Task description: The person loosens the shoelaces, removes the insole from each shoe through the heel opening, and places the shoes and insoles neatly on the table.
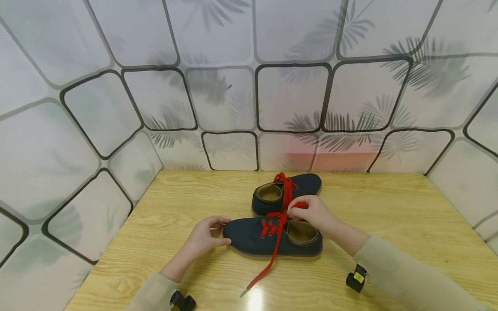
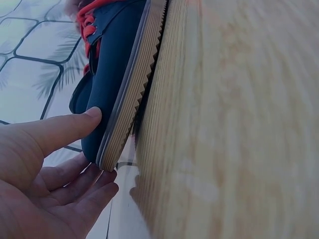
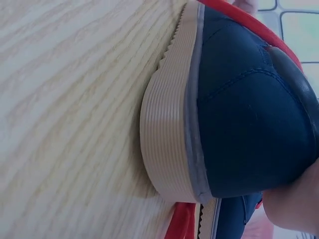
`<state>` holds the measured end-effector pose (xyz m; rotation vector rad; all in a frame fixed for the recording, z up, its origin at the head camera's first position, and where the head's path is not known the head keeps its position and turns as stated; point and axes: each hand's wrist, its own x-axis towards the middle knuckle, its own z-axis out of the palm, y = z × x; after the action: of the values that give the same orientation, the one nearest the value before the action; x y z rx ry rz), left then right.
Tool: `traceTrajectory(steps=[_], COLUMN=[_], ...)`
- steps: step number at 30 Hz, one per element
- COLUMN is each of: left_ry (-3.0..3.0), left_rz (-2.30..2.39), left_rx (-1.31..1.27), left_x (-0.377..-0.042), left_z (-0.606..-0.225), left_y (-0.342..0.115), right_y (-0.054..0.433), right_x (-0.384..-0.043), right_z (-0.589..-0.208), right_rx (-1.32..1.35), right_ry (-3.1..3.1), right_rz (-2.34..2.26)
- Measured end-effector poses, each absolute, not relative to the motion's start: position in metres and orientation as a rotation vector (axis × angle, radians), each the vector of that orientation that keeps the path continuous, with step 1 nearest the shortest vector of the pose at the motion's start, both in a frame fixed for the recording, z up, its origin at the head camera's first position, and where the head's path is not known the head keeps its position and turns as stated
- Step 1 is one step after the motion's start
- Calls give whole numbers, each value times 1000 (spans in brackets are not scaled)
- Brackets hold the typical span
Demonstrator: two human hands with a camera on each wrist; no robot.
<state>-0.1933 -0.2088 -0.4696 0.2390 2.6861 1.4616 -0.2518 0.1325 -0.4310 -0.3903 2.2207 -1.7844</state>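
A dark navy shoe with red laces lies sole-down on the table, its toe toward the left. My left hand holds that toe, with the thumb on the near side; in the left wrist view the thumb touches the navy upper. Above the shoe's opening, my right hand pinches a red shoelace. The other lace end trails over the near side onto the table. In the right wrist view the heel fills much of the picture, and the fingertips are out of sight.
A matching navy shoe stands just behind, toe to the right, with red laces across it. Both rest on a wooden table. Patterned cloth walls rise at the back and sides.
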Motion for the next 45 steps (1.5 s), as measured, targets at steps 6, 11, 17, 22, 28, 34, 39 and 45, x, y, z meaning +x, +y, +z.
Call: traceTrajectory(steps=[6, 11, 17, 22, 28, 34, 39, 45], left_ry=[2691, 2691, 2690, 2695, 2704, 2698, 2691, 2700], left_rz=[1454, 1456, 1457, 1448, 1442, 1449, 1451, 1437], left_rx=[281, 285, 288, 288, 284, 295, 282, 290], left_x=[-192, -191, -192, -192, -192, -193, -193, -192], left_z=[-469, -469, -469, -469, -468, -468, -468, -468], left_y=[-208, -208, -208, -207, -206, -206, -206, -207], right_y=[137, 137, 137, 138, 144, 151, 154, 152], right_x=[-256, -255, -254, -253, -254, -254, -254, -251], right_z=[-430, -431, -430, -429, -430, -427, -419, -411], right_rx=[-252, -257, -273, -273, -291, -457, -573, -653], right_ry=[2111, 2081, 2085, 2091, 2132, 2242, 2460, 2601], right_rz=[-1932, -1930, -1935, -1929, -1894, -1792, -1659, -1633])
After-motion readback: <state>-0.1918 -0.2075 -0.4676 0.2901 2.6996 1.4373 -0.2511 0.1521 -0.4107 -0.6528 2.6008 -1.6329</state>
